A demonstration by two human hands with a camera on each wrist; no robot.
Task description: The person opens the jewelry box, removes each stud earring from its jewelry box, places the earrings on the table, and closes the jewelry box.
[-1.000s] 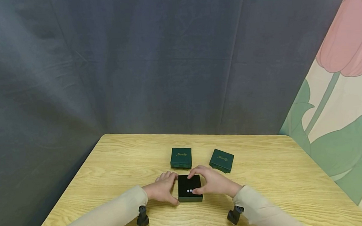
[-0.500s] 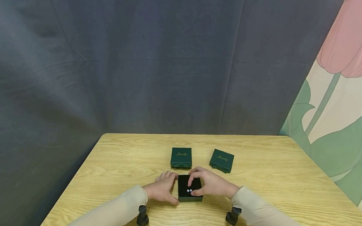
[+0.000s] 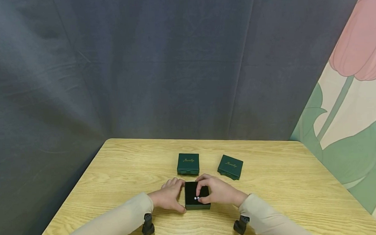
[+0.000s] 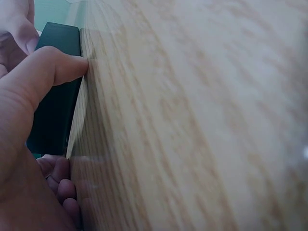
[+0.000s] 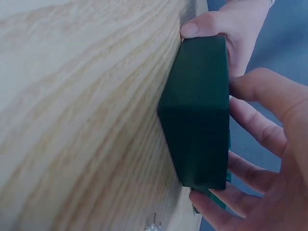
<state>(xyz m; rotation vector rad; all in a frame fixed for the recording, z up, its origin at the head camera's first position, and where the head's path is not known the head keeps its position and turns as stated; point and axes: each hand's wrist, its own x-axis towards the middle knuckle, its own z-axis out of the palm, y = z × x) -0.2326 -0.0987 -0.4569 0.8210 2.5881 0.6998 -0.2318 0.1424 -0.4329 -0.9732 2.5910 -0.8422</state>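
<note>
A dark green jewelry box (image 3: pixel 197 207) lies uncovered near the table's front, showing its black lining (image 3: pixel 189 188). Two small pearl-like studs (image 3: pixel 195 198) sit side by side on the lining. My left hand (image 3: pixel 168 196) grips the box's left side, its thumb (image 4: pixel 67 67) at the near corner and its fingers at the far one. Over the box's right side is my right hand (image 3: pixel 220 191), pinching the right-hand stud between thumb and forefinger. In the right wrist view the box's green wall (image 5: pixel 202 72) hides the studs, and the other right fingers (image 5: pixel 255 168) lie along the box.
Behind the open box stand two dark green square boxes or lids with gold lettering, one straight (image 3: pixel 188 162) and one turned (image 3: pixel 230 166). A small clear, sparkling piece (image 5: pixel 154 227) lies on the wooden table (image 3: pixel 130 157). A dark curtain (image 3: pixel 174 80) hangs beyond.
My right forefinger has come down from the far part of the lining to the right-hand stud, closing on the thumb. The left hand and box have stayed put.
</note>
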